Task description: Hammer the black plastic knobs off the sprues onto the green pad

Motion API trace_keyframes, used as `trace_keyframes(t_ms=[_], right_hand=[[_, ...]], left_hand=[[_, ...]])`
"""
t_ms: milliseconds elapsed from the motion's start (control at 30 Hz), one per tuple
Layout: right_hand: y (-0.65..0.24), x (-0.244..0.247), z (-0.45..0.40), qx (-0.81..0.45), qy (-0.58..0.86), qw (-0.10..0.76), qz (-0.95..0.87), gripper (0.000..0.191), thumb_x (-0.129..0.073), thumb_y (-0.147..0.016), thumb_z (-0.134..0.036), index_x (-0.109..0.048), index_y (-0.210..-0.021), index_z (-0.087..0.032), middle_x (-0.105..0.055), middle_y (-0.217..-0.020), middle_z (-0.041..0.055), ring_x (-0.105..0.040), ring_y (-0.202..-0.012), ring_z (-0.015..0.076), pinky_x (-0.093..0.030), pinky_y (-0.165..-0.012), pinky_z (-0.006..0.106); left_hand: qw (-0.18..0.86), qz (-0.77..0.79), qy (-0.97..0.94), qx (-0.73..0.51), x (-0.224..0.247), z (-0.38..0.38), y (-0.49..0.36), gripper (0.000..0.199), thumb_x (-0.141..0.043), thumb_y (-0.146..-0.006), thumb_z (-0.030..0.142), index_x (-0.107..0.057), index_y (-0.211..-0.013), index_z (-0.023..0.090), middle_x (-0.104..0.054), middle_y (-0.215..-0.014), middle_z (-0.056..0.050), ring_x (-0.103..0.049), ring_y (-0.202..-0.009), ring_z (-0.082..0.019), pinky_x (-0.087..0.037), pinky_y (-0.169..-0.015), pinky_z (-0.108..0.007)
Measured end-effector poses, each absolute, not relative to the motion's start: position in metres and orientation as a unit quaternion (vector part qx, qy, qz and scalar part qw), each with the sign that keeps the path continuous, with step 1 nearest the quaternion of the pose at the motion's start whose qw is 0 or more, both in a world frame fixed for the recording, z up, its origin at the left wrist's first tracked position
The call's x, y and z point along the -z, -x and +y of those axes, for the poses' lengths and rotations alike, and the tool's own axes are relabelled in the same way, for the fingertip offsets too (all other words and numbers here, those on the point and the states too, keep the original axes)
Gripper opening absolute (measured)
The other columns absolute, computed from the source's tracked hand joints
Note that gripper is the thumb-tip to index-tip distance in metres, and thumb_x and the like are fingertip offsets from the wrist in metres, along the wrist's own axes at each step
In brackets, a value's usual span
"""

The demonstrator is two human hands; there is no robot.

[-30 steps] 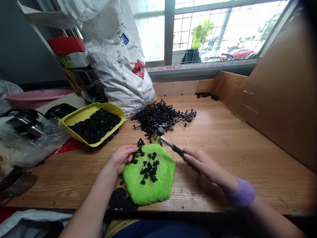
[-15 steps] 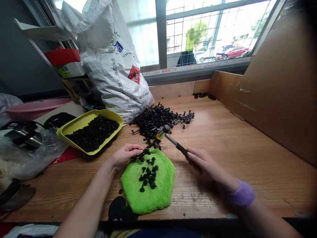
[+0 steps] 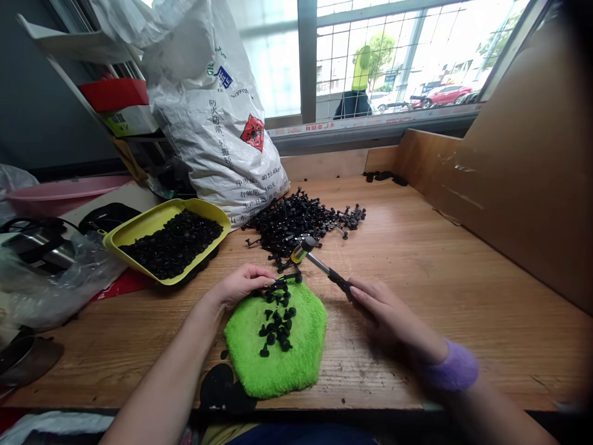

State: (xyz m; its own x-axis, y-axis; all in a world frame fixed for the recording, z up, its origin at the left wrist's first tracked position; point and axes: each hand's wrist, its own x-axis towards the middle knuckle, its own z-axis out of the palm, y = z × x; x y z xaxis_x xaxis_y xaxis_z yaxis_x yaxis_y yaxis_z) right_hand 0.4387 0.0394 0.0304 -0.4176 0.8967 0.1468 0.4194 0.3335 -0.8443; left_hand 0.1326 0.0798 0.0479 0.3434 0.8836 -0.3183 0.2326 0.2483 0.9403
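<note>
My left hand is at the upper left edge of a fuzzy green hexagonal pad. Its thumb and fingers pinch a black plastic piece that reaches across the pad's far edge. Several small black mushroom-headed pieces lie in the middle of the pad. In my right hand is a small mallet, held by its dark handle. Its head, black at one end and yellow at the other, is above the near side of a heap of black plastic pieces.
To the left stands a yellow tray of black pieces. A white woven sack rises behind the heap. Brown cardboard walls the right side. Black round patches lie by the front edge. Outside the window is a person.
My left hand has shifted slightly right with the black piece, which now reaches farther over the pad's far edge. The mallet stays nearly where it was. The view has tilted slightly.
</note>
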Motion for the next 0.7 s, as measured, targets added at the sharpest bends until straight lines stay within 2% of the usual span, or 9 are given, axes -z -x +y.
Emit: trace_keyframes(t_ms=[167,267,333,433,500,633,700], right_hand=[[-0.439,-0.027,0.039,-0.38,0.439,0.31,-0.753,0.047,-0.033,-0.089,-0.052,-0.053,-0.12,-0.024,-0.055,-0.121,0.0046,-0.047,-0.112,0.0246,-0.037,-0.096,0.034],[-0.44,-0.026,0.039,-0.366,0.454,0.307,-0.752,0.043,-0.034,-0.09,-0.049,-0.052,-0.12,-0.024,-0.055,-0.12,0.0047,-0.049,-0.11,0.0236,-0.039,-0.093,0.033],[-0.439,-0.029,0.037,-0.348,0.45,0.302,-0.765,0.039,-0.032,-0.091,-0.046,-0.055,-0.112,-0.022,-0.06,-0.109,0.0053,-0.054,-0.1,0.0223,-0.044,-0.085,0.032],[-0.435,-0.037,0.031,-0.292,0.432,0.282,-0.806,0.036,-0.026,-0.094,-0.041,-0.055,-0.093,-0.02,-0.062,-0.084,0.0041,-0.057,-0.076,0.0191,-0.045,-0.068,0.029],[-0.432,-0.044,0.026,-0.232,0.433,0.252,-0.834,0.033,-0.024,-0.095,-0.037,-0.051,-0.084,-0.02,-0.058,-0.071,0.0023,-0.055,-0.063,0.0169,-0.042,-0.06,0.027],[-0.426,-0.055,0.02,-0.124,0.461,0.138,-0.868,0.026,-0.031,-0.092,-0.032,-0.046,-0.074,-0.021,-0.047,-0.055,-0.001,-0.044,-0.047,0.0153,-0.029,-0.046,0.026],[-0.426,-0.059,0.02,-0.131,0.46,0.152,-0.865,0.025,-0.031,-0.093,-0.031,-0.045,-0.075,-0.021,-0.049,-0.058,-0.0008,-0.045,-0.049,0.0153,-0.029,-0.047,0.026]], left_hand=[[0.594,0.511,-0.563,-0.263,-0.047,0.079,-0.131,0.019,-0.067,-0.07,0.027,-0.07,-0.082,0.013,-0.067,-0.076,-0.005,-0.055,-0.063,-0.01,-0.042,-0.06,-0.019],[0.583,0.511,-0.578,-0.256,-0.047,0.08,-0.131,0.019,-0.067,-0.07,0.028,-0.07,-0.082,0.013,-0.067,-0.076,-0.005,-0.054,-0.063,-0.01,-0.041,-0.059,-0.019],[0.572,0.51,-0.59,-0.252,-0.047,0.081,-0.131,0.02,-0.066,-0.07,0.028,-0.07,-0.082,0.013,-0.066,-0.075,-0.005,-0.054,-0.062,-0.01,-0.041,-0.058,-0.019],[0.553,0.51,-0.611,-0.247,-0.046,0.082,-0.131,0.022,-0.066,-0.07,0.029,-0.07,-0.083,0.013,-0.066,-0.073,-0.004,-0.052,-0.059,-0.009,-0.039,-0.055,-0.019],[0.548,0.506,-0.618,-0.248,-0.046,0.083,-0.132,0.022,-0.066,-0.07,0.03,-0.071,-0.082,0.012,-0.066,-0.072,-0.004,-0.051,-0.058,-0.009,-0.038,-0.054,-0.019],[0.542,0.496,-0.63,-0.252,-0.047,0.082,-0.131,0.021,-0.066,-0.069,0.03,-0.071,-0.08,0.012,-0.066,-0.071,-0.004,-0.05,-0.056,-0.009,-0.037,-0.053,-0.019],[0.537,0.501,-0.629,-0.254,-0.046,0.082,-0.131,0.022,-0.066,-0.069,0.03,-0.071,-0.08,0.012,-0.066,-0.072,-0.005,-0.051,-0.057,-0.01,-0.038,-0.053,-0.02]])
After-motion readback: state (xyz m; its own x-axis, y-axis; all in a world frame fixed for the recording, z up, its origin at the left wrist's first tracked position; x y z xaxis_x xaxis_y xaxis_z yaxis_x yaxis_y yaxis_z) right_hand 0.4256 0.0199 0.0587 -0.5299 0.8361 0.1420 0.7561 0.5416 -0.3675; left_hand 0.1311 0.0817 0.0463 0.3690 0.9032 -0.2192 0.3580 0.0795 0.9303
